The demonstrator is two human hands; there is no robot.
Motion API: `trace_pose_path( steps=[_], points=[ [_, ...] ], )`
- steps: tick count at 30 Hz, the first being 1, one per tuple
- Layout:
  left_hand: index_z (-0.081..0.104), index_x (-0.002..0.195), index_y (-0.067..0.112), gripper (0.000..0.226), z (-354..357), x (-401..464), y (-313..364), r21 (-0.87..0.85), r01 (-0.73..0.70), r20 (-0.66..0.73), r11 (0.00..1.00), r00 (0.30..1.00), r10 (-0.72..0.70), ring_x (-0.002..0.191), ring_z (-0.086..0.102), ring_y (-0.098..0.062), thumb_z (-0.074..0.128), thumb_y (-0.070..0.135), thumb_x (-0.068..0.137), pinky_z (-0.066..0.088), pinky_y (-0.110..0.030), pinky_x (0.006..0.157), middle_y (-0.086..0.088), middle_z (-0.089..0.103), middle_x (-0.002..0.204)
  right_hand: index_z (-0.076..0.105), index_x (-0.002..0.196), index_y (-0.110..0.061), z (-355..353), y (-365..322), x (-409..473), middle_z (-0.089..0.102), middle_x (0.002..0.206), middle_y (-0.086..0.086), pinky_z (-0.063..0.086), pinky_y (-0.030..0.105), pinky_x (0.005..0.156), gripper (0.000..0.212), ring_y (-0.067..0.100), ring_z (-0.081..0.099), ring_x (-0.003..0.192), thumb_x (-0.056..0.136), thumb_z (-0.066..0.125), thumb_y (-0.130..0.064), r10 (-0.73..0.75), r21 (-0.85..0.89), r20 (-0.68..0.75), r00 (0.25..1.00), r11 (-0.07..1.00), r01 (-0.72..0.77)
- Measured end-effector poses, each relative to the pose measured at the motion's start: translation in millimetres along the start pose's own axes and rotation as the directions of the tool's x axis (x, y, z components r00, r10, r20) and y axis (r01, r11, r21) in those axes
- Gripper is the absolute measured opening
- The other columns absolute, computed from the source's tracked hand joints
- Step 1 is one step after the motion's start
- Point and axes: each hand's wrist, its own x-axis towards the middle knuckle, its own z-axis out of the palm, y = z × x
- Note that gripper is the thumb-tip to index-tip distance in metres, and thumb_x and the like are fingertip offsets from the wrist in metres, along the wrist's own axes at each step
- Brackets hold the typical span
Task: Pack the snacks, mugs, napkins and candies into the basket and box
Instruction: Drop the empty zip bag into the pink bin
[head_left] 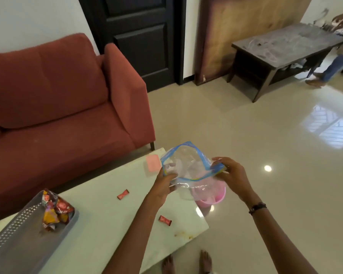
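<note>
Both hands are up over the far corner of the counter, holding a clear zip-top bag between them. The bag is thin and crinkled, with a blue seal strip around its mouth, which gapes open and tilts toward the person. The left hand is closed on the bag's near left edge, thumb on top of the plastic; the right hand pinches the right end of the blue strip between thumb and fingers. I cannot tell whether anything is in the bag.

Seen partly through the plastic, a pink bucket stands on the floor just beyond the counter's edge; what it holds is hard to make out.

Two small red wrapped candies lie loose on the pale counter: one candy toward the middle, a second candy nearer the person's left forearm. A pink card lies flat near the far corner.

At the lower left sits one grey basket with perforated sides. Inside it is a crumpled heap of snack packets in red, brown and yellow, bunched at the far end; their number is unclear.
</note>
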Motion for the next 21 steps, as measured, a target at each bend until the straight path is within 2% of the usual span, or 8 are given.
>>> trace_pose_path(
  steps=[2, 4, 6, 8, 10, 13, 17, 21],
  points=[
    [0.046, 0.125, 0.022, 0.041, 14, 20, -15, 0.043, 0.041, 0.0, 0.998, 0.999, -0.041, 0.093, 0.058, -0.019, 0.055, 0.004, 0.089, 0.057, -0.029, 0.072, -0.002, 0.055, 0.11, 0.067, 0.069, -0.025, -8, 32, 24, 0.068, 0.102, 0.011, 0.05, 0.01, 0.074, 0.045, 0.024, 0.064, 0.093, 0.061, 0.071, 0.02, 0.047, -0.081, -0.028, 0.999, 0.996, -0.049],
    [0.043, 0.125, 0.026, 0.046, 27, 46, -34, 0.079, 0.076, -0.033, 0.994, 0.997, -0.074, 0.094, 0.056, -0.017, 0.058, 0.004, 0.088, 0.057, -0.033, 0.079, 0.0, 0.048, 0.117, 0.066, 0.063, -0.026, -15, 76, 50, 0.067, 0.094, 0.01, 0.048, 0.011, 0.071, 0.047, 0.023, 0.063, 0.089, 0.06, 0.069, 0.021, 0.096, -0.156, -0.037, 0.995, 0.983, -0.1],
    [0.037, 0.133, 0.029, 0.056, 38, 77, -60, 0.138, 0.117, -0.09, 0.983, 0.99, -0.105, 0.106, 0.049, -0.015, 0.059, 0.006, 0.087, 0.049, -0.039, 0.091, 0.003, 0.039, 0.125, 0.072, 0.069, -0.013, -17, 123, 74, 0.067, 0.092, 0.01, 0.045, 0.015, 0.072, 0.034, 0.026, 0.064, 0.09, 0.063, 0.066, 0.02, 0.147, -0.256, -0.048, 0.988, 0.954, -0.155],
    [0.036, 0.136, 0.027, 0.057, 51, 111, -91, 0.206, 0.129, -0.113, 0.97, 0.988, -0.107, 0.112, 0.044, -0.011, 0.057, 0.005, 0.088, 0.043, -0.037, 0.096, 0.006, 0.037, 0.127, 0.072, 0.08, -0.001, -13, 172, 96, 0.068, 0.095, 0.017, 0.042, 0.022, 0.072, 0.028, 0.034, 0.064, 0.091, 0.067, 0.059, 0.021, 0.206, -0.311, -0.091, 0.974, 0.924, -0.225],
    [0.041, 0.131, 0.023, 0.049, 66, 146, -126, 0.266, 0.125, -0.097, 0.956, 0.99, -0.103, 0.115, 0.046, -0.011, 0.054, 0.002, 0.088, 0.041, -0.029, 0.094, 0.007, 0.042, 0.128, 0.071, 0.083, 0.003, -4, 221, 114, 0.066, 0.097, 0.021, 0.04, 0.025, 0.073, 0.028, 0.036, 0.062, 0.089, 0.069, 0.053, 0.02, 0.253, -0.366, -0.116, 0.96, 0.888, -0.278],
    [0.044, 0.131, 0.017, 0.05, 84, 199, -180, 0.351, 0.145, -0.065, 0.925, 0.989, -0.13, 0.119, 0.05, -0.017, 0.055, 0.003, 0.084, 0.043, -0.018, 0.088, -0.001, 0.043, 0.143, 0.071, 0.089, 0.001, 23, 298, 133, 0.061, 0.107, 0.017, 0.036, 0.019, 0.073, 0.033, 0.03, 0.06, 0.094, 0.071, 0.047, 0.016, 0.328, -0.467, -0.068, 0.942, 0.824, -0.32],
    [0.042, 0.133, 0.017, 0.057, 89, 262, -252, 0.415, 0.189, -0.062, 0.89, 0.982, -0.179, 0.121, 0.051, -0.026, 0.053, 0.013, 0.077, 0.044, -0.037, 0.102, -0.007, 0.048, 0.138, 0.066, 0.103, 0.001, 72, 391, 153, 0.044, 0.136, 0.017, 0.043, 0.029, 0.088, 0.041, 0.035, 0.055, 0.11, 0.072, 0.044, 0.018, 0.341, -0.567, 0.06, 0.938, 0.785, -0.249],
    [0.045, 0.128, 0.019, 0.04, 75, 303, -302, 0.45, 0.221, -0.097, 0.865, 0.975, -0.199, 0.116, 0.052, -0.018, 0.052, 0.011, 0.09, 0.046, -0.03, 0.095, -0.002, 0.05, 0.131, 0.05, 0.127, -0.009, 123, 476, 159, 0.019, 0.155, 0.013, 0.036, 0.046, 0.11, 0.051, 0.037, 0.019, 0.141, 0.08, 0.044, 0.012, 0.375, -0.712, 0.36, 0.854, 0.703, -0.009]
  ],
)
